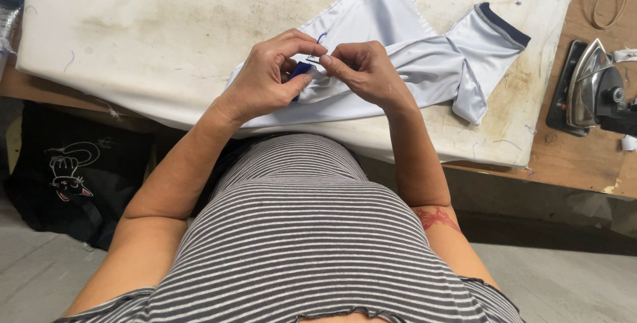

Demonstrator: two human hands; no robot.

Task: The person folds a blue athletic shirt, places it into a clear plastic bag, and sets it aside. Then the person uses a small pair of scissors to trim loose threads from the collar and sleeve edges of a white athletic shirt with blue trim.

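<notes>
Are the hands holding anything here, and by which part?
Both hands pinch the shirt at its near edge. The left hand grips the dark blue trim; the right hand pinches the fabric right beside it.

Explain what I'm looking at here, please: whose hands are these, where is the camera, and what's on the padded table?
There is one picture, taken by a camera worn on a person's head, looking down past their striped top. Both hands are that person's own. The left hand pinches a small dark blue piece at the edge of a pale grey shiny garment. The right hand pinches the cloth right beside it, fingers nearly meeting the left ones. The garment has dark-trimmed sleeve cuffs and lies on a stained white padded board. A clothes iron rests on the wooden bench to the right. A black bag sits on the floor at left.
</notes>
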